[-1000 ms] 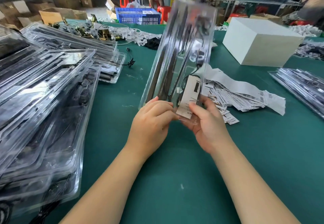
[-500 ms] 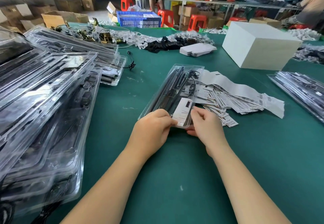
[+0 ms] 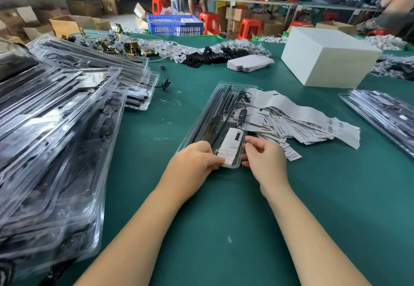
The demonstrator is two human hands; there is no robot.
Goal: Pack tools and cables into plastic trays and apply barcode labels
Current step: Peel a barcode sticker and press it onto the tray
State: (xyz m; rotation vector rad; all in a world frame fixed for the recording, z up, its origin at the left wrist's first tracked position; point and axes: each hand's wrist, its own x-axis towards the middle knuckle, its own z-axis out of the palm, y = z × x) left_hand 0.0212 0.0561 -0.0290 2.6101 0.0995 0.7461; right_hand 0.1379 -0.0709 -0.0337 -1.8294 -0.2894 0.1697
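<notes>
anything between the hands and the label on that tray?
Nothing visible. The left hand already touches the near end of the label on the clear tray; the right hand sits beside the tray's right edge.

Both hands (image 3: 228, 162) hold the tray (image 3: 215, 120) on the table (image 3: 224, 218).

Two bare hands, left (image 3: 195, 160) and right (image 3: 265, 159). One clear plastic tray (image 3: 220, 115) lies apart at frame centre. One white rectangular box (image 3: 324, 59), upper right. One blue slatted plastic crate (image 3: 174, 24), top centre. Four red plastic stools (image 3: 249, 28) are visible along the top.
</notes>
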